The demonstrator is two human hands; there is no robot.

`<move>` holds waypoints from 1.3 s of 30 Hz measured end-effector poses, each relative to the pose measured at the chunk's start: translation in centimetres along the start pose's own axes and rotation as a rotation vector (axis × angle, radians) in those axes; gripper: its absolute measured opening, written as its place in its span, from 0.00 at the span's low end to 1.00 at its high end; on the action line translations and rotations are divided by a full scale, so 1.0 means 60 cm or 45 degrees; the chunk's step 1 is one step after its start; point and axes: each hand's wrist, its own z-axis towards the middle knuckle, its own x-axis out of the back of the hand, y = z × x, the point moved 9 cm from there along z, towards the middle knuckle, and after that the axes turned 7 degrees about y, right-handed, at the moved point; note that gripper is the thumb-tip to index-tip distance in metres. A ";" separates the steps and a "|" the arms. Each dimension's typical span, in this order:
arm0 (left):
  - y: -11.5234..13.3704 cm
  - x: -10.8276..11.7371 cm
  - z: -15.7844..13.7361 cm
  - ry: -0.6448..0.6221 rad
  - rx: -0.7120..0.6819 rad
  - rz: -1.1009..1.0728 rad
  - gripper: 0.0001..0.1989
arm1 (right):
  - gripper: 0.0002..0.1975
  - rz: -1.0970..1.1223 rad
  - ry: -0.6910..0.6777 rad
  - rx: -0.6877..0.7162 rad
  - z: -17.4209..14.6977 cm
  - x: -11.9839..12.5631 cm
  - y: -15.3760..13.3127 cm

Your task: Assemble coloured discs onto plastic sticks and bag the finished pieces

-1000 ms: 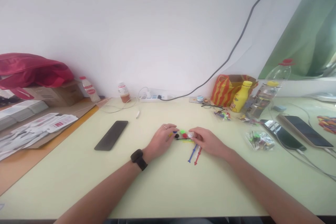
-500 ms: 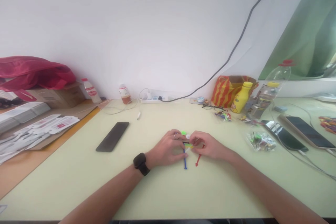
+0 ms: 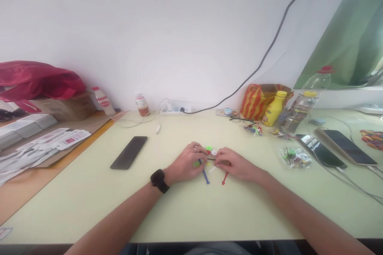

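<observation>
My left hand (image 3: pixel 191 162), with a ring and a black watch (image 3: pixel 160 180), rests on the table with fingers drawn together over small plastic parts. From under its fingertips a blue plastic stick (image 3: pixel 205 176) sticks out towards me. My right hand (image 3: pixel 232 163) is closed in a pinch close by; what it pinches is too small to make out. A red arrow-ended stick (image 3: pixel 224 178) pokes out below it. Between the hands are a thin black rod (image 3: pixel 211 159) and a clear-white piece (image 3: pixel 212 169). Just beyond lie a green round piece (image 3: pixel 209 148) and a white round piece (image 3: pixel 214 152).
A black phone (image 3: pixel 129 152) lies left. On the right are a bag of small parts (image 3: pixel 295 157), two phones with cables, a yellow bottle (image 3: pixel 274 108) and a striped bag (image 3: pixel 251 101). A power strip (image 3: pixel 176 110) sits by the wall; boxes stand far left.
My hands have drawn slightly apart, the left going left. The blue stick has tilted and shifted left with it. The black rod and clear-white piece between the hands show more plainly.
</observation>
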 end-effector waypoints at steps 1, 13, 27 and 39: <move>0.000 0.001 0.000 0.009 0.007 0.001 0.08 | 0.07 -0.015 0.023 0.008 0.001 0.004 -0.003; -0.013 0.003 0.000 0.095 0.065 0.031 0.15 | 0.30 -0.323 0.015 0.579 -0.045 -0.113 -0.157; -0.022 -0.002 -0.003 0.064 0.104 0.019 0.14 | 0.37 -0.085 -0.138 0.497 -0.051 -0.094 -0.152; -0.007 0.000 -0.002 -0.054 0.079 -0.006 0.22 | 0.18 -0.186 0.109 0.174 -0.020 -0.009 -0.093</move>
